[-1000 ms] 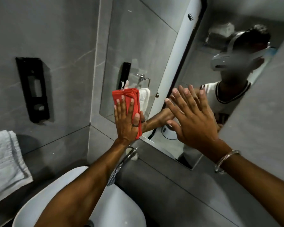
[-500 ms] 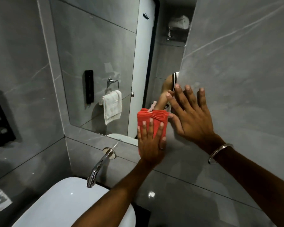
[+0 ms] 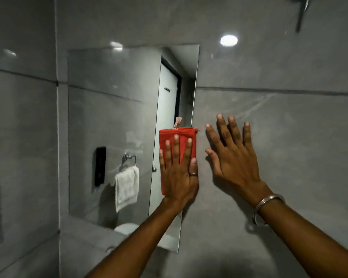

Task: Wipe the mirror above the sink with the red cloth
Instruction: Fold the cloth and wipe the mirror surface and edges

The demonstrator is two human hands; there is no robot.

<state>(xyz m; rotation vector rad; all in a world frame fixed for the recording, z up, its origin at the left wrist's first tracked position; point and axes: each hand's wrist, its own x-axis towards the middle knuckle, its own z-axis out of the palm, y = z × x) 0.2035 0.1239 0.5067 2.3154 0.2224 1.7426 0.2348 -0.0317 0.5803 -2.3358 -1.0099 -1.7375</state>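
Left hand (image 3: 178, 173) flat, fingers spread, right hand (image 3: 234, 157) flat, splayed

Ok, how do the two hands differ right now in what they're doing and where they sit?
The left hand presses the folded red cloth flat against the mirror near its right edge; the right hand is bare, on the grey wall tile beside the mirror. The left wears a ring, the right a bracelet. Both lie palm-flat, fingers pointing up.

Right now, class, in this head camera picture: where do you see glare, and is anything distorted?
Head view: bright ceiling-light glare spots sit on the glossy wall tiles, with a fainter one by the mirror top edge; the wide-angle lens bends the tile lines; the left hand and red cloth stay fairly sharp.
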